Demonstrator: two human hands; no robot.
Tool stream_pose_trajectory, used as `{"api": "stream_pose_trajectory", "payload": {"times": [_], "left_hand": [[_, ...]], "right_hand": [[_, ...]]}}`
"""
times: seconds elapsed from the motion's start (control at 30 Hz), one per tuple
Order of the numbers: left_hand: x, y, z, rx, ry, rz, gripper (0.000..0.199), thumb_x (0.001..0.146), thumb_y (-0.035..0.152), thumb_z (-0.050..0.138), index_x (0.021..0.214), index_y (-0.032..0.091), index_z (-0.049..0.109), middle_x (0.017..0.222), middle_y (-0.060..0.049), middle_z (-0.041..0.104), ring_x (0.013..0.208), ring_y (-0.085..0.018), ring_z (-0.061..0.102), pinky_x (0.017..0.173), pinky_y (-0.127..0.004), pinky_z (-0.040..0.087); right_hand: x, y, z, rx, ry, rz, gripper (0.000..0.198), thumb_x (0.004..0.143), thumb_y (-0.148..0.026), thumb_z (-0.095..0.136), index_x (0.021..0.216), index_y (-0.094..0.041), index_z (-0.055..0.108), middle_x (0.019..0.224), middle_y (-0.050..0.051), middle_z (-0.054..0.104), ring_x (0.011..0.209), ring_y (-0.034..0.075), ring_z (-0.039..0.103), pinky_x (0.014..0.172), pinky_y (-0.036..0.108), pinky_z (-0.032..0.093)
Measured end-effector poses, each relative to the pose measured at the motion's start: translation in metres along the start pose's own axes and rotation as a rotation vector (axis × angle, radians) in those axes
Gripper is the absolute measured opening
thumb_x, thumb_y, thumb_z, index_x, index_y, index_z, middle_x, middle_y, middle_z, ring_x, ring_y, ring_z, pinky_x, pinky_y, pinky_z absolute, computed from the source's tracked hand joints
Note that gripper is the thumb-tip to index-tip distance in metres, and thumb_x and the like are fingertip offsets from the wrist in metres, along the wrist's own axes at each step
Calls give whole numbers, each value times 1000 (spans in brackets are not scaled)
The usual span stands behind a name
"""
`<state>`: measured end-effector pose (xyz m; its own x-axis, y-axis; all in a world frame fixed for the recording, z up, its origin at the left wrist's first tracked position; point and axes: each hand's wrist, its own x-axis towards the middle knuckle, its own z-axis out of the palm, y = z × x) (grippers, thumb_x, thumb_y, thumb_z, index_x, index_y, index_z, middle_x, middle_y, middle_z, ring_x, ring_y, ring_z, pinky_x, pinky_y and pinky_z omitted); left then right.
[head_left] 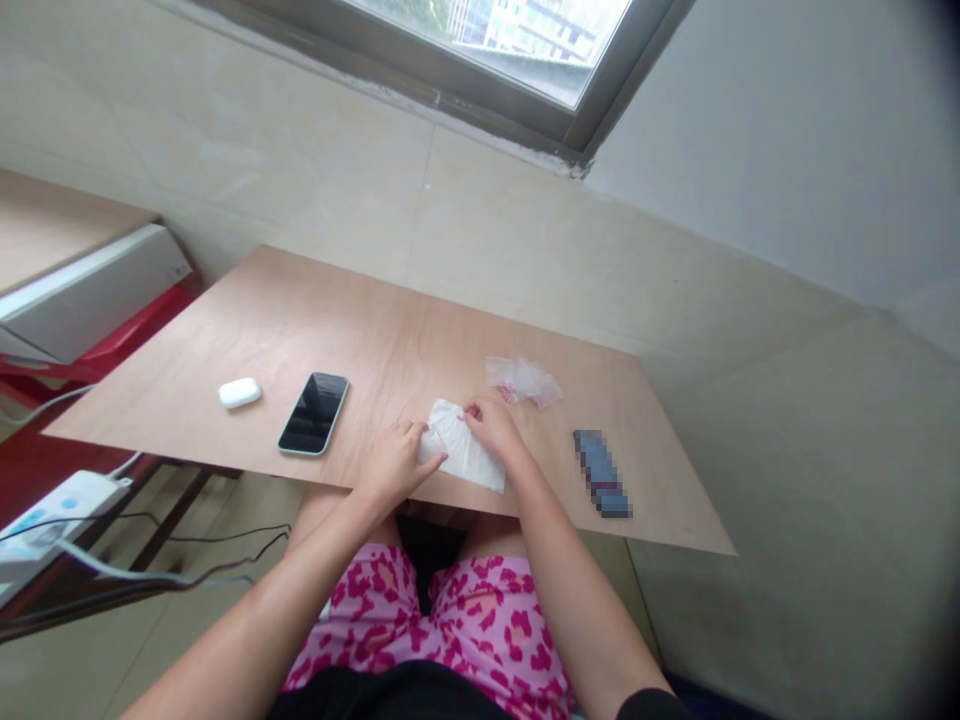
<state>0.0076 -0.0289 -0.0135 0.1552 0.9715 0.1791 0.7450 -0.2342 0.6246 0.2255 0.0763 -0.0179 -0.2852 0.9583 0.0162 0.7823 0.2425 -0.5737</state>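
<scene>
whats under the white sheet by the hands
The white sheet lies flat on the wooden board, with both hands resting on its edges. Anything beneath it is covered and cannot be seen.

hands (442, 445) on tissue (465, 455), phone (313, 412) nearby

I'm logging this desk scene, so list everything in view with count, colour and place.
white sheet: 1, white, near table edge, under both hands
small clear bags: a few, clear with pink bits, beyond the right hand
phone: 1, black screen, pale green rim, left of the hands
earbud case: 1, white, left of the phone
blurred dark block: 1, blue-grey, right of the sheet
table: 1, light wood board
power strip: 1, white, lower left, with cables
window: 1, grey frame, top
left hand: on the sheet's left edge
right hand: pinching the sheet's top
</scene>
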Motion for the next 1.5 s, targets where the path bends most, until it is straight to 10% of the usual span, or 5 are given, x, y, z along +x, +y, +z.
{"api": "stream_pose_trajectory", "payload": {"times": [0.17, 0.33, 0.9, 1.23, 1.5], "left_hand": [[1, 0, -1, -27, 3, -19, 33, 93, 41, 74, 112, 15, 67, 104, -13, 73, 99, -33, 70, 86, -42, 55], [2, 1, -2, -45, -7, -29, 25, 93, 40, 72, 103, 17, 67, 97, -11, 72, 93, -31, 70, 81, -40, 54], [2, -6, 2, -37, 15, -11, 27, 91, 39, 75, 104, 16, 66, 94, -10, 71, 90, -30, 68, 77, -39, 52], [1, -9, 4, -38, 48, 7, 27, 93, 41, 73, 103, 18, 65, 95, -9, 71, 90, -29, 68, 76, -38, 51], [1, -8, 3, -49, 37, -2, 29, 92, 42, 74, 105, 17, 66, 95, -10, 71, 89, -28, 68, 75, -36, 51]], "right_hand": [[-10, -19, -5, 308, 46, 82, 13, 90, -24, 62, 87, -16, 72, 88, 6, 75, 81, 19, 66, 74, 27, 49], [-22, -47, -9, 484, -266, -36, 26, 93, -38, 62, 91, -17, 77, 82, 2, 73, 68, 16, 62, 64, 25, 45], [-11, -5, 6, 0, -23, 32, 12, 88, -15, 67, 93, -17, 77, 88, 6, 77, 78, 19, 68, 74, 27, 47], [-23, -35, -7, 443, -194, -77, 23, 97, -34, 63, 99, -19, 81, 99, 6, 80, 91, 22, 72, 83, 30, 52], [-8, -12, 8, 22, -26, 35, 16, 88, -14, 69, 101, -17, 79, 94, 8, 79, 84, 21, 71, 76, 28, 49]]}}
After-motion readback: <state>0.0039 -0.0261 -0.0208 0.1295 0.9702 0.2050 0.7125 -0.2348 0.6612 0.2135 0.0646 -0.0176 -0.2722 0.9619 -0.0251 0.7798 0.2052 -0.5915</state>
